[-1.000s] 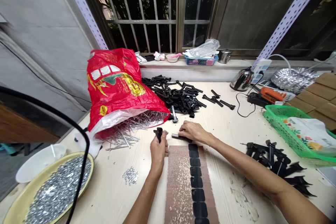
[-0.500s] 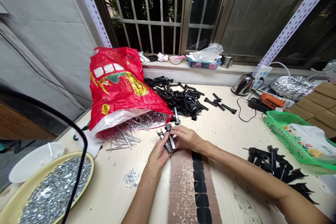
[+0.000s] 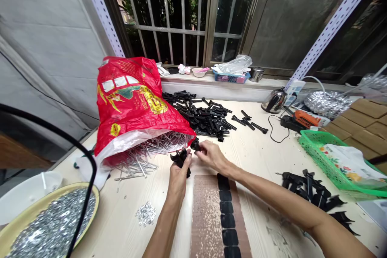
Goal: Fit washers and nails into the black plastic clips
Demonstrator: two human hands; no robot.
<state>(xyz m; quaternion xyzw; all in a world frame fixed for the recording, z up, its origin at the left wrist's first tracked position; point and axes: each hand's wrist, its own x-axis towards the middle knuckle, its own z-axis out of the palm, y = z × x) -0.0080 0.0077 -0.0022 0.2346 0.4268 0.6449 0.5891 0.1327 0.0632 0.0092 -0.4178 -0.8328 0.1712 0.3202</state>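
Observation:
My left hand (image 3: 178, 175) is closed around black plastic brackets (image 3: 180, 158) with curved, forked ends; their exact number is hidden by my fingers. Just to the right, my right hand (image 3: 211, 154) pinches another black plastic piece (image 3: 195, 144) by its end, apart from those in the left. Behind both hands spreads a heap of similar black plastic pieces (image 3: 208, 119). Below them lies a cardboard strip (image 3: 205, 217) with a row of black squares (image 3: 228, 221) along its right side.
A red bag (image 3: 130, 96) spills metal rods (image 3: 139, 165) at left. Small washers (image 3: 146, 213) lie near a yellow basin (image 3: 96, 205) full of metal pieces. At right are forked black parts (image 3: 314, 191), a green basket (image 3: 314, 151), an orange tool (image 3: 306, 118) and a kettle (image 3: 273, 100).
The black piece near my right hand has moved away from my left hand and lifted slightly. My left hand has turned the pieces it holds. The view has shifted a little.

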